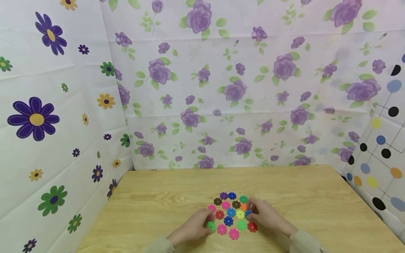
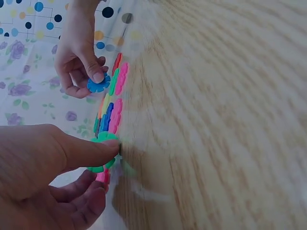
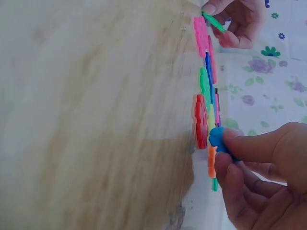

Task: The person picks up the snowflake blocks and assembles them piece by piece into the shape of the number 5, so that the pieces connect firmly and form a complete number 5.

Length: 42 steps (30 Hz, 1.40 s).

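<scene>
My left hand is at the left side of a cluster of notched plastic snowflake discs and pinches a green disc. The left wrist view shows its thumb over the green disc, with the fingers below. Across the cluster, my right hand pinches a blue disc between thumb and fingers, tilted in the right wrist view. Close by the right hand lie a red disc, a yellow disc and an orange disc, the last partly hidden by fingers.
Several more discs lie flat on the wooden table, among them a purple disc at the back and a pink disc at the front. A floral curtain hangs behind the table, with patterned cloths at both sides.
</scene>
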Motion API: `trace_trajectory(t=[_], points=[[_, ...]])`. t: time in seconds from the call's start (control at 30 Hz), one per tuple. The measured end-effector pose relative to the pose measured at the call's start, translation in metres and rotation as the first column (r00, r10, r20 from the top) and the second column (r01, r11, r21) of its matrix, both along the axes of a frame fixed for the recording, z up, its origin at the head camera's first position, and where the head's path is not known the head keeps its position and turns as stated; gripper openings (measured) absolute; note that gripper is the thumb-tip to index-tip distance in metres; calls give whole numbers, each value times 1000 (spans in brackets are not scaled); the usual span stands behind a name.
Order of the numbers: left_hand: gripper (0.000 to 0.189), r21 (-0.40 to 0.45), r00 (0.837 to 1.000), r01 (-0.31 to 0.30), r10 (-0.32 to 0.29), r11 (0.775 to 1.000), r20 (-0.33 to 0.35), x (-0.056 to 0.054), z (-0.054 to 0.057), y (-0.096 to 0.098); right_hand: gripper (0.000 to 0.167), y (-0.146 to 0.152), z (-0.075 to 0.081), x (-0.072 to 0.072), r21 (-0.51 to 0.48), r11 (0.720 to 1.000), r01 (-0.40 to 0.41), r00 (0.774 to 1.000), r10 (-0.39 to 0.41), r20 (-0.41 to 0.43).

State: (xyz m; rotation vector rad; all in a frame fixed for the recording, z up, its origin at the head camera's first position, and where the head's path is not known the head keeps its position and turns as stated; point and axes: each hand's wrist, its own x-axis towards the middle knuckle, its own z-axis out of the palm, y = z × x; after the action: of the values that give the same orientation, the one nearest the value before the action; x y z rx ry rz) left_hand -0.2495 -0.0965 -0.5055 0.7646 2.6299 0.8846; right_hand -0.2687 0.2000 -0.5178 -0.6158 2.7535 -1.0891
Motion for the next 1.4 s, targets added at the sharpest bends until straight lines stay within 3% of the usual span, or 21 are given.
trace_trajectory(t=[0.1,0.2,0.33,0.53,0.7,0.93,1.17,1.4], points=[[24,64,1000,9,-11,998,19,0,-2,-2,12,1,-1,0,-39,999,-12,1000,11,-7],[20,149,998,-27,18,988,65,0,-3,-5,7,2,2,1,-96,995,-9,1000,11,17],[10,264,988,-103,67,959,142,-2,-1,-7,6,1,8,3,-173,985,3,998,8,65],[5,366,969,-161,76,917,236,-3,9,-7,11,-3,10,4,-227,974,28,996,-8,87],[10,400,955,-201,87,894,285,-3,14,-9,12,-7,10,3,-246,969,24,998,-9,62],[13,406,944,-235,107,883,312,-5,15,-11,8,-14,10,2,-231,973,10,1000,-5,24],[15,450,937,-253,102,857,333,-3,16,-8,12,-21,15,6,-235,971,-33,998,20,-56],[15,488,925,-267,79,831,371,-1,19,-2,13,-25,18,9,-239,970,-37,997,18,-80]])
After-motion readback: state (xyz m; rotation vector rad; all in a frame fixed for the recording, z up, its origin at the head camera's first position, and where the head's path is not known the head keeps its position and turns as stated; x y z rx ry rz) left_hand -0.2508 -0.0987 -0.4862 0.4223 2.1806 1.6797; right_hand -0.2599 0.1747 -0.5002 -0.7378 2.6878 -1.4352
